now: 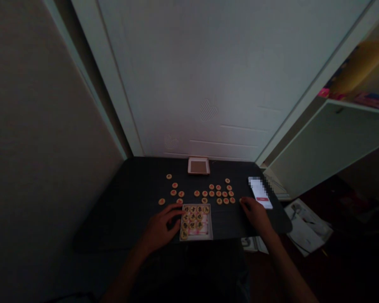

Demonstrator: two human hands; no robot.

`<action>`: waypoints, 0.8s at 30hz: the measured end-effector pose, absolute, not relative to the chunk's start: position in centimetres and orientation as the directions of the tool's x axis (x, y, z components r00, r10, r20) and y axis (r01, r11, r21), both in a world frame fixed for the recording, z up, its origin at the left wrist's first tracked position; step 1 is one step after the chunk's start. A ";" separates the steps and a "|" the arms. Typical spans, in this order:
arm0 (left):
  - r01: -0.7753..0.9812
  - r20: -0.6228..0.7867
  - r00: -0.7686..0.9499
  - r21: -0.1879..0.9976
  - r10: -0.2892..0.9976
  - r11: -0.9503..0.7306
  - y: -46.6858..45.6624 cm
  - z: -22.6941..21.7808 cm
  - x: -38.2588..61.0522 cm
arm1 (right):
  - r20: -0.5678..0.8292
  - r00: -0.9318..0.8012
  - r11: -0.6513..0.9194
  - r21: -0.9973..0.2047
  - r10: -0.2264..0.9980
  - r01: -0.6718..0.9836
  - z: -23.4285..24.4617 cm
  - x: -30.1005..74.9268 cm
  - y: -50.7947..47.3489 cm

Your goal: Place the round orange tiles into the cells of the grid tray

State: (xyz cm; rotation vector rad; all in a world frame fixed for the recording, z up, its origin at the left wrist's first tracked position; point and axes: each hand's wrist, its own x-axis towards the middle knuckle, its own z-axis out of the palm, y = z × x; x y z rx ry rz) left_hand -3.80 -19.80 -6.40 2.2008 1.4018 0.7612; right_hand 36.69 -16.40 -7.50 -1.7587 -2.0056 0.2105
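Observation:
A shallow white box (209, 223) near the table's front edge holds rows of round Chinese chess pieces (192, 217) with dark characters; its lower right part shows a pink and white bottom. My left hand (159, 227) is at the box's left side, fingers apart, fingertips reaching over its upper left corner. To the right, my right hand (255, 215) has its fingers closed on a single chess piece (241, 201) at the table surface, partly hidden by the fingertips. Loose chess pieces (212, 194), many with red characters, lie face up beyond the box.
The dark table (123, 210) stands against a pale panel (196, 75). An open box lid (198, 167) lies at the back edge. A lit phone (260, 192) rests right, beyond my right hand. Papers (309, 227) lie below the table's right side, near a cabinet door (331, 143).

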 end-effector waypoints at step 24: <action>0.654 0.220 0.329 0.648 0.919 -0.389 -20.0 -6.3 -3.8 | 0.267 -0.508 0.564 -0.540 0.819 0.625 -1.5 28.4 -18.2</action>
